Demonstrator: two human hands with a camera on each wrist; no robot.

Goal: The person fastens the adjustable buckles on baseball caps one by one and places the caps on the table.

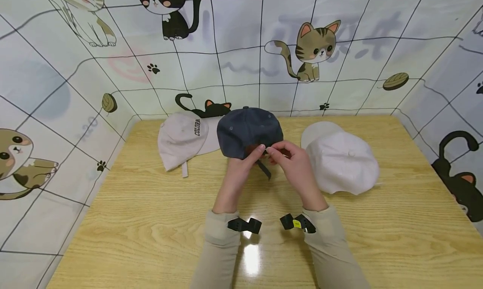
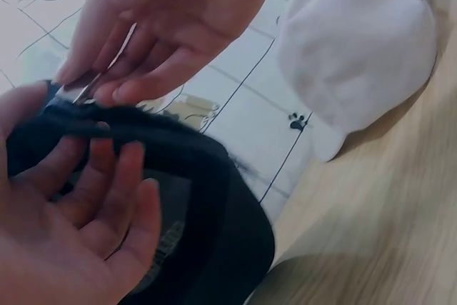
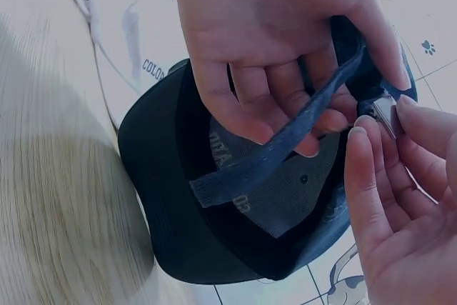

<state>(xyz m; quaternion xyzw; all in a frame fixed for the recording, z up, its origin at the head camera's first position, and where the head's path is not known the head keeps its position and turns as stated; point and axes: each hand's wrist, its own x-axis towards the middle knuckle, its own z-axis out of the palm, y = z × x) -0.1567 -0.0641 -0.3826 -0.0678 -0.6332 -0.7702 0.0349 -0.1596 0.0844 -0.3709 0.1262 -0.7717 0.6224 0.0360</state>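
Observation:
A navy baseball cap [image 1: 249, 127] is held up by its back edge, crown away from me. My left hand [image 1: 241, 171] pinches that edge with thumb and fingers. My right hand [image 1: 296, 167] pinches a small metal buckle [image 3: 386, 115] at the cap's back, close to the left fingertips. The cap's loose fabric strap [image 3: 275, 149] hangs free across the cap opening. In the right wrist view the cap's dark brim and printed inner lining show. Fingers partly hide where the strap joins the cap.
A pale pink cap [image 1: 183, 138] with dark lettering lies to the left, partly behind the navy cap. A white cap [image 1: 343, 161] lies to the right. The wooden table [image 1: 151, 226] meets walls covered with a cat-print sheet [image 1: 241, 67].

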